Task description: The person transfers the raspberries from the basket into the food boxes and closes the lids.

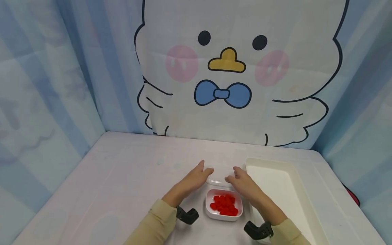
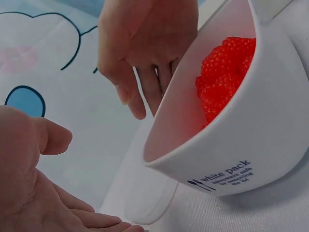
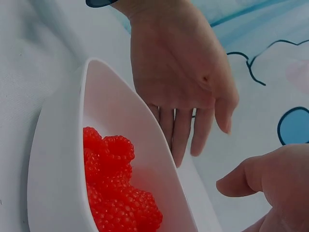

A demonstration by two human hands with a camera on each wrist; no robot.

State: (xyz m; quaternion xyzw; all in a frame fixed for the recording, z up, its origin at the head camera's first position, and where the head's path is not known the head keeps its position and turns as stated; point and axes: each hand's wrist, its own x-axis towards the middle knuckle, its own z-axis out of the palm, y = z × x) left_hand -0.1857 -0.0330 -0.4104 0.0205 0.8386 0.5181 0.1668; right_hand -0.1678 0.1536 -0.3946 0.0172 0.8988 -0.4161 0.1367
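Observation:
A small white plastic box stands on the table, holding several red raspberry-like pieces. Printed on its side in the left wrist view is "white pack". Just behind it lies a clear lid. My left hand is at the left side of the lid, thumb apart and fingers extended. On the lid's other side is my right hand, its fingers extended too. Neither hand grips anything. Whether the fingertips touch the lid I cannot tell.
A large cream tray lies to the right, partly beneath my right forearm. Black wrist-worn devices sit by both cuffs. A curtain with a cartoon bird hangs behind the white-covered table, and blue striped cloth encloses the sides.

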